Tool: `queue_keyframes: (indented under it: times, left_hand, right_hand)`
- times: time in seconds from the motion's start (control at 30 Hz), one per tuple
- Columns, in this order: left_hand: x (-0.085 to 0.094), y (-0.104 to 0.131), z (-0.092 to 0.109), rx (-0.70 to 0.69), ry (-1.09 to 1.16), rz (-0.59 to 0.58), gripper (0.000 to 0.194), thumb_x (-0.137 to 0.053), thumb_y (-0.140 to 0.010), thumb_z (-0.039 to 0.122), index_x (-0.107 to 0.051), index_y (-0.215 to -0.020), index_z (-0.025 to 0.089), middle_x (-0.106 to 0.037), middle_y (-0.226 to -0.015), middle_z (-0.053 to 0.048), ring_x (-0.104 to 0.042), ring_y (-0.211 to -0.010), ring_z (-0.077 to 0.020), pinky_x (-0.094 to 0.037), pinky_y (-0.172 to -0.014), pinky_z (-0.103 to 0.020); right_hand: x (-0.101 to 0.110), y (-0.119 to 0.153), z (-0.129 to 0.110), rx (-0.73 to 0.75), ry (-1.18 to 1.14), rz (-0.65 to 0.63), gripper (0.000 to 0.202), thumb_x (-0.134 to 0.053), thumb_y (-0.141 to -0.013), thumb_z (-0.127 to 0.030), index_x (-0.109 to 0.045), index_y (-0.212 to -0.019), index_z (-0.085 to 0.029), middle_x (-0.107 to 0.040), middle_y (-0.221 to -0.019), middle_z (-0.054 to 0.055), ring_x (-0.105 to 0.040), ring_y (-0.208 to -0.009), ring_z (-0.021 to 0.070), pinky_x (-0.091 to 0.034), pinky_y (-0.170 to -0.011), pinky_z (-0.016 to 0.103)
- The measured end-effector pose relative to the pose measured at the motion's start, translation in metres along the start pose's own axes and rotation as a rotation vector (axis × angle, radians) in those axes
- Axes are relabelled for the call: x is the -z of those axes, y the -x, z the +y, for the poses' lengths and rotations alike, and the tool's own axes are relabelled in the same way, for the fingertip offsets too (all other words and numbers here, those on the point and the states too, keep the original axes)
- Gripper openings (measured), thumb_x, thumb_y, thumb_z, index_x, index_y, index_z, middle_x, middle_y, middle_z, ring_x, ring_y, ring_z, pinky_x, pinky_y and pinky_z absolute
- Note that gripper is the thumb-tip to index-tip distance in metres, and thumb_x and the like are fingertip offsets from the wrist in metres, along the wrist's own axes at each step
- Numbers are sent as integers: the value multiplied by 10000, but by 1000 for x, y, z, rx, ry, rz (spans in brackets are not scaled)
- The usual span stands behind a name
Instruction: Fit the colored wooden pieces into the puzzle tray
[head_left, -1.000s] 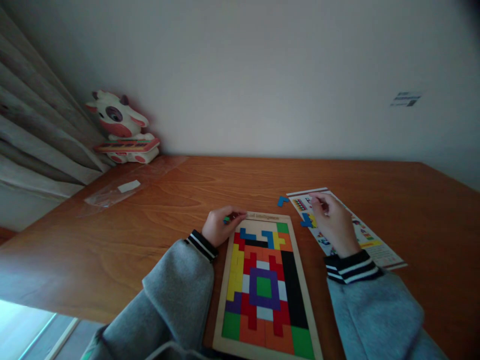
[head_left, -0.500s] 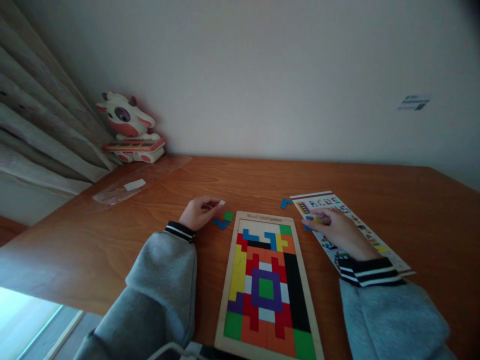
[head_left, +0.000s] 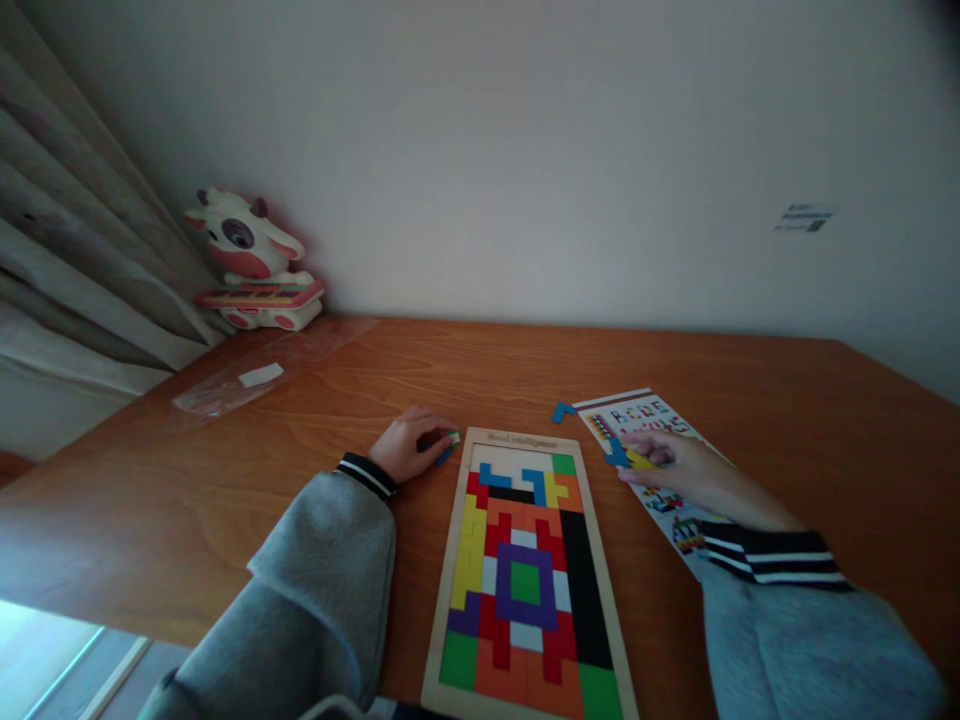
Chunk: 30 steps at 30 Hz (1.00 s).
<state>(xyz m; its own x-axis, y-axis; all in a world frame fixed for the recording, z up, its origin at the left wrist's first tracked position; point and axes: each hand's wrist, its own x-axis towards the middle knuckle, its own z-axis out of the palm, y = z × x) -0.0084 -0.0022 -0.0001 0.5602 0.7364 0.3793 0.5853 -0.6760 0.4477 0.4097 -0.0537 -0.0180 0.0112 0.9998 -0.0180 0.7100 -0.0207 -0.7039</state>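
A wooden puzzle tray (head_left: 437, 590) lies before me, mostly filled with coloured blocks and bare near its top. Left of its top corner, my left hand (head_left: 414, 444) is closed, fingertips on a green block (head_left: 454, 439); a blue block (head_left: 444, 456) shows partly beneath the fingers. On the right, my right hand (head_left: 667, 465) pinches a yellow block (head_left: 640, 459) over a printed sheet (head_left: 675, 418). A blue block (head_left: 616, 453) touches or adjoins the yellow one. Another blue block (head_left: 562, 411) lies by the sheet's top left corner.
A cow toy with a keyboard (head_left: 259, 300) stands at the back left of the wooden table (head_left: 465, 360). In front of it lies a clear plastic bag (head_left: 217, 400) with a white label. A curtain hangs at the left, and a wall rises behind the table.
My left hand has moved down and right onto the green block and partly covers the blue one. My right hand has shifted slightly, and more of the yellow and blue blocks shows. The view has shifted slightly.
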Motion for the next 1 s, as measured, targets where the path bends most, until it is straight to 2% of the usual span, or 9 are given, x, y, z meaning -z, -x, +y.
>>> queue_keyframes:
  times: [0.1, 0.23, 0.4, 0.53, 0.7, 0.87, 1.0]
  left_hand:
    - [-1, 0, -4, -12, -28, 14, 268, -554, -915, 392, -721, -1025, 213, -683, -893, -73, -616, -862, -198, -495, -814, -327]
    - [0, 1, -3, -35, -51, 8, 259, -539, -926, 359, -712, -1049, 210, -676, -935, -82, -605, -895, -206, -489, -836, -348]
    - [4, -1, 9, -139, -40, 14, 242, -578, -903, 322, -699, -1075, 201, -697, -1016, -95, -609, -941, -214, -477, -883, -377]
    - [1, 0, 29, -282, 13, -65, 185, -608, -883, 275, -723, -1019, 227, -734, -1019, -72, -620, -956, -219, -467, -904, -388]
    - [-9, 1, 49, -354, 61, -158, 335, -574, -887, 295, -663, -1204, 232, -731, -1003, -99, -611, -1020, -251, -458, -904, -416]
    - [-11, 1, 54, -369, 60, -215, 386, -509, -915, 300, -612, -1277, 211, -689, -1016, -124, -615, -1010, -246, -454, -910, -430]
    - [-11, 1, 52, -365, 49, -207, 358, -533, -910, 317, -634, -1232, 198, -683, -1016, -122, -611, -1005, -244, -463, -904, -428]
  right_hand:
    - [3, 2, 1, -28, -42, -42, 427, -767, -618, -410, -726, -999, -221, -727, -854, 47, -656, -749, 216, -544, -689, 351]
    - [2, 1, 5, -44, -95, -28, 361, -753, -631, -403, -734, -939, -217, -732, -890, 61, -653, -758, 216, -547, -671, 348]
    - [5, 0, 4, -68, -183, -18, 311, -757, -587, -378, -724, -845, -207, -714, -773, 62, -652, -698, 221, -549, -641, 357]
    - [5, 1, 2, -66, -218, -17, 258, -736, -614, -362, -711, -820, -208, -707, -751, 61, -655, -678, 221, -556, -644, 367]
    - [-1, -2, 11, -47, -225, -1, 286, -747, -644, -365, -702, -875, -203, -715, -795, 70, -670, -743, 229, -561, -701, 372]
    - [0, -2, 10, -66, -196, -26, 319, -739, -636, -388, -697, -891, -200, -722, -824, 73, -677, -765, 225, -557, -718, 361]
    - [4, 0, 0, -85, -146, -62, 307, -716, -648, -413, -699, -872, -204, -735, -845, 76, -688, -795, 235, -553, -739, 357]
